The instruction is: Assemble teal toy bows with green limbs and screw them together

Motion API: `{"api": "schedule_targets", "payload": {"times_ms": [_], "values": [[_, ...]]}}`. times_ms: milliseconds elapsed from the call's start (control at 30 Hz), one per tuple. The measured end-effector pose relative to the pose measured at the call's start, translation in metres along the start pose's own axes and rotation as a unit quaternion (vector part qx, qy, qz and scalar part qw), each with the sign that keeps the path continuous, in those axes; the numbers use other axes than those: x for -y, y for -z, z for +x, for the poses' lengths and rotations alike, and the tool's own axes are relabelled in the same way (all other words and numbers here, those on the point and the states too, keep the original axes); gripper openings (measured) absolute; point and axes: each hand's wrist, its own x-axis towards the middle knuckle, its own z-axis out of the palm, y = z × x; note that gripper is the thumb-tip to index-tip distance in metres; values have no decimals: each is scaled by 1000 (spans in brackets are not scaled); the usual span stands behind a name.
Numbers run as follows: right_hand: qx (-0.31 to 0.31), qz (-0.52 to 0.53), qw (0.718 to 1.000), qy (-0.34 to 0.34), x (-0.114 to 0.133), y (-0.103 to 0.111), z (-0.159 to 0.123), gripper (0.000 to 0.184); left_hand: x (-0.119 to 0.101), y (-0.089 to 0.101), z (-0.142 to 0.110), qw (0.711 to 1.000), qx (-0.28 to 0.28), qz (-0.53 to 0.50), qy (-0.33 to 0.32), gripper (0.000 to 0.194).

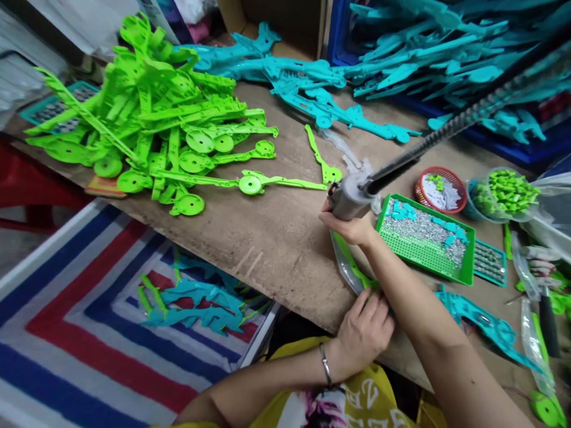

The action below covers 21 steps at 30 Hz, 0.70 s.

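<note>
My right hand (350, 226) is wrapped round a grey powered screwdriver (352, 199), held upright with a coiled black cable rising to the upper right. My left hand (363, 330), a bracelet on the wrist, has its fingers curled down on a green plastic part (352, 267) that lies with a clear plastic piece at the front edge of the brown worktable (276, 244). The screwdriver's tip is hidden behind my right hand. A green tray (423, 241) of small silver screws and a few teal bits sits just to the right of the tool.
A heap of green plastic arms (151, 119) fills the table's left. Teal parts (312, 89) lie at the back and in a blue crate (446, 53). A red basket (439, 190), a cup of green bits (504, 193) and a striped sack holding teal pieces (196, 300) are nearby.
</note>
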Motion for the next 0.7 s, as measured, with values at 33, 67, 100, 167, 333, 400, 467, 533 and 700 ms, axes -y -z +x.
{"api": "schedule_targets", "payload": {"times_ms": [33,67,100,167,333,400,467,533,700], "values": [[3,4,1000,2,-1,-1,0,18,0,0,0,1000,-9,-4,1,19],[-7,16,1000,2,0,-2,-1,18,1,0,0,1000,-17,-6,0,19],[-28,36,999,-1,1,-2,-4,17,1,0,1,1000,-24,-7,-2,19],[-95,77,992,-4,8,2,-14,19,2,2,2,999,-35,-3,-2,19],[-244,29,969,-27,46,56,-65,28,6,8,9,999,-29,8,-15,22],[-293,-7,956,-29,56,95,-95,30,8,10,11,999,-22,6,-31,23],[-347,-25,937,-12,57,136,-127,30,11,10,11,999,-21,1,-41,22],[-395,-33,918,-2,52,173,-158,31,16,12,10,999,-25,-3,-43,20],[-423,-77,902,-46,36,227,-210,42,36,22,2,998,-14,15,-52,21]]}}
